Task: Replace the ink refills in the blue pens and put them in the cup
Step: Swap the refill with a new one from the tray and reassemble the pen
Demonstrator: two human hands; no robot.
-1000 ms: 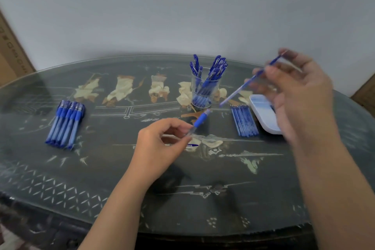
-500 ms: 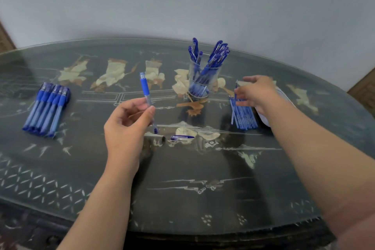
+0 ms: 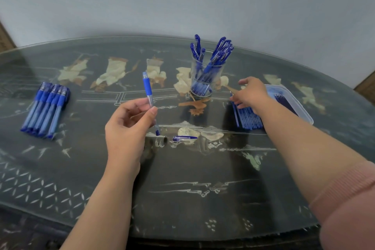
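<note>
right hand dropped onto the refill pile — can't tell if it's pinched one. left hand pinches the pen barrel upright, near the cup. next: thread a refill in — needs alignment.

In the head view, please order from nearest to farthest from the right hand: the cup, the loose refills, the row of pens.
1. loose refills: at the fingertips of the right hand.
2. cup: just left of it, farther back.
3. row of pens: far over on the left side.
</note>
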